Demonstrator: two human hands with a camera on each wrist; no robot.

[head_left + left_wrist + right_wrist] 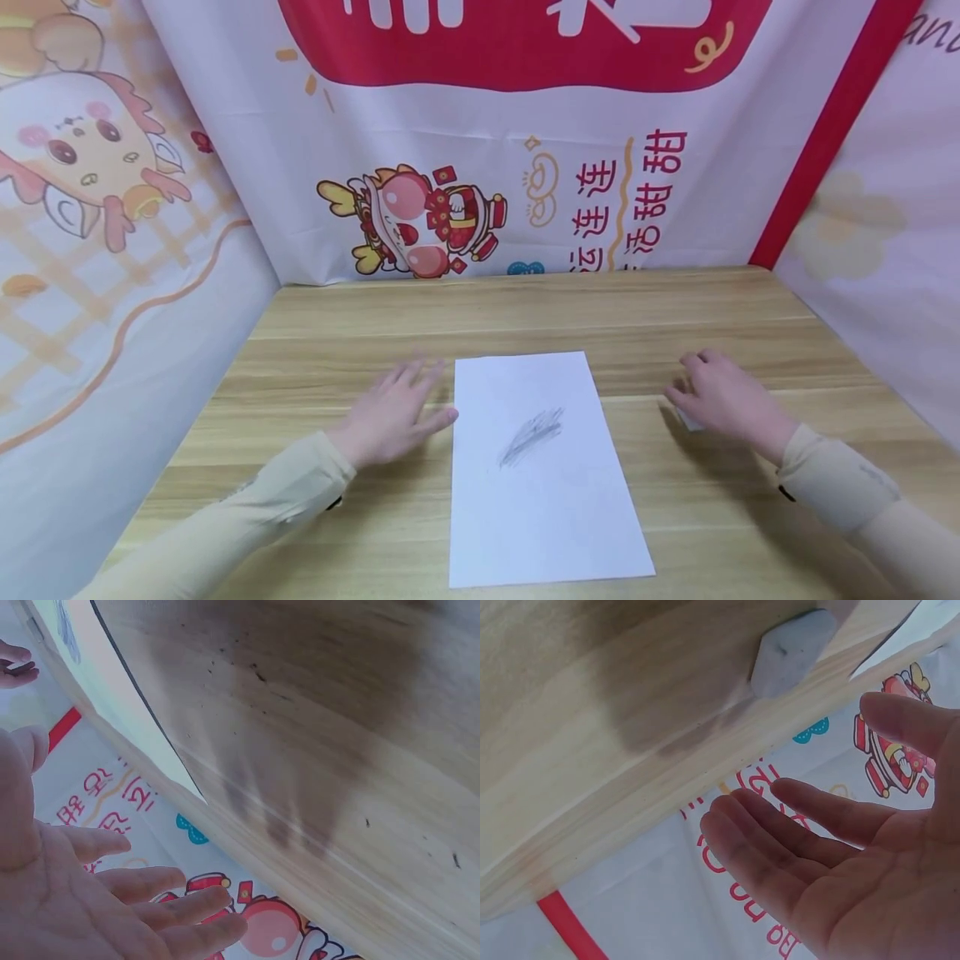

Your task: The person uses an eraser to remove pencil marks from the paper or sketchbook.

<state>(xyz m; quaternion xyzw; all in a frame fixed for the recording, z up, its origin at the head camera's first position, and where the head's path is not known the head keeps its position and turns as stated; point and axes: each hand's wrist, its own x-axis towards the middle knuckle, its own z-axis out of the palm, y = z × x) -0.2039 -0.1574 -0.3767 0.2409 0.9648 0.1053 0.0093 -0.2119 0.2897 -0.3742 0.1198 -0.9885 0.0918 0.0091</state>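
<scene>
A white sheet of paper (540, 517) lies on the table, a patch of grey pencil scribble (532, 437) across its middle. My left hand (390, 415) hovers just left of the sheet with fingers spread, its thumb tip overlapping the paper's edge in the head view. Off to the right of the paper, my right hand (726, 402) is held over the table, fingers loosely bent and nothing in them. Beneath it rests a small white eraser (791, 654) with a dark smudge, mostly hidden by the hand in the head view.
Dark crumbs (259, 675) are scattered on the wooden table (352, 321) by the left hand. A printed cloth (480, 125) hangs along the table's far edge, with more patterned cloth (112, 275) at the left and white cloth (885, 275) at the right.
</scene>
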